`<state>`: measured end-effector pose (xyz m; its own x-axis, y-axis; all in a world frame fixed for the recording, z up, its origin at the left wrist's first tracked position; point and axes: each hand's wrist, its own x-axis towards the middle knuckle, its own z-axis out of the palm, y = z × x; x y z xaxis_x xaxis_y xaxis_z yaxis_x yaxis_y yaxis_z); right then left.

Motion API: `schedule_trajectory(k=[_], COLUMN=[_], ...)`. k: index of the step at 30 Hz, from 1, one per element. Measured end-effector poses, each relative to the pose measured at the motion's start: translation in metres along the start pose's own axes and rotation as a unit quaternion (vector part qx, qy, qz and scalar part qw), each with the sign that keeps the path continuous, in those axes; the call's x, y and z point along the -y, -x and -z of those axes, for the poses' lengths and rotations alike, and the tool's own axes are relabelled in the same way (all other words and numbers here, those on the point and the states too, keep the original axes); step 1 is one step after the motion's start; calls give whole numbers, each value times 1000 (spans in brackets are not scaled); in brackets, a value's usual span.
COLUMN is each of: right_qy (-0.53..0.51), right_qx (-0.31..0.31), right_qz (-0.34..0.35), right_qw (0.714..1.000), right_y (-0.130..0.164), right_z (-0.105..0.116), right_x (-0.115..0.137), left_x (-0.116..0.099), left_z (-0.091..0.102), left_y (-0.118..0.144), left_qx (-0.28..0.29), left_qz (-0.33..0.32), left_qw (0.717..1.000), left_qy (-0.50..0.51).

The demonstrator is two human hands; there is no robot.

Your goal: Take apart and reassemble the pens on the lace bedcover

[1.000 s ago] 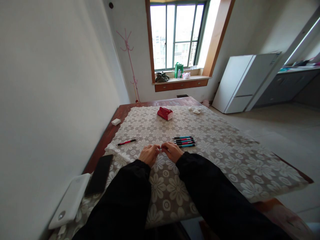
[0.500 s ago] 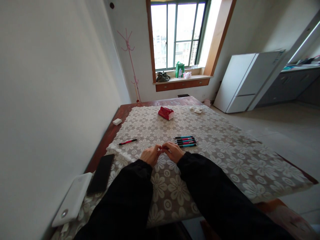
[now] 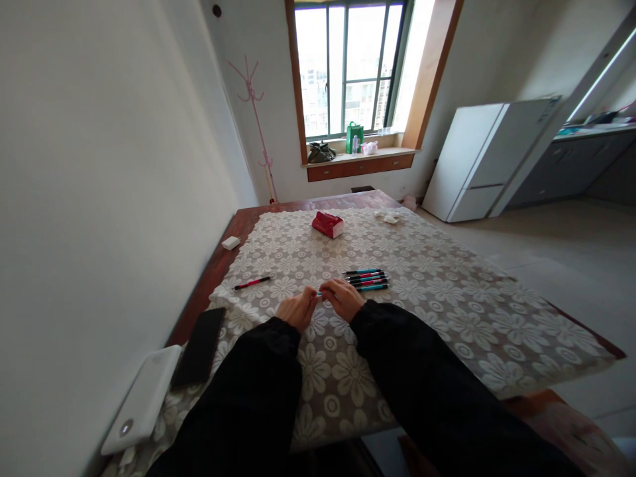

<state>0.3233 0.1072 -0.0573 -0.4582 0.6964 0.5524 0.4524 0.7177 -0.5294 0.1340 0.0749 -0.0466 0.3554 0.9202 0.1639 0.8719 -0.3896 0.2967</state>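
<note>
Small teal pen part (image 3: 318, 293) pinched between left hand (image 3: 297, 309) and right hand (image 3: 344, 299), fingertips closed on it, low over the floral tablecloth (image 3: 447, 291). Teal tip now showing, unseen half a second ago. Beside right hand, row of pens (image 3: 366, 279); further left, red pen (image 3: 252, 283).

Pen row (image 3: 366, 279) just beyond right hand (image 3: 344, 299); red pen (image 3: 253, 283) well left; bare cloth (image 3: 447, 291) rightward.

Both hands meet over flowered tablecloth (image 3: 397, 318): left hand (image 3: 297, 309) & right hand (image 3: 344, 299) pinch a small teal item (image 3: 318, 293) btwn fingertips, prob. a pen, too small to tell. Row of pens (image 3: 366, 279) just beside right hand; red pen (image 3: 252, 283) lies apart, to the left.
</note>
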Motion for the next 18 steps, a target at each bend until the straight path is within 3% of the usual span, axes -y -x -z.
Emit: schedule_trajectory(k=[3, 7, 18], right_qy=[89, 161, 151], right_qx=[-7, 30, 18], right_qz=[-22, -24, -10], right_qw=[996, 986, 988], right_y=[0, 1, 0], right_z=[2, 0, 2], right_x=[-7, -16, -14], left_x=[1, 1, 6], left_z=[3, 4, 1], left_y=[0, -1, -3], left_qx=[-29, -45, -33], left_qz=[20, 28, 19], left_qw=[999, 998, 998], left_qy=[28, 44, 44])
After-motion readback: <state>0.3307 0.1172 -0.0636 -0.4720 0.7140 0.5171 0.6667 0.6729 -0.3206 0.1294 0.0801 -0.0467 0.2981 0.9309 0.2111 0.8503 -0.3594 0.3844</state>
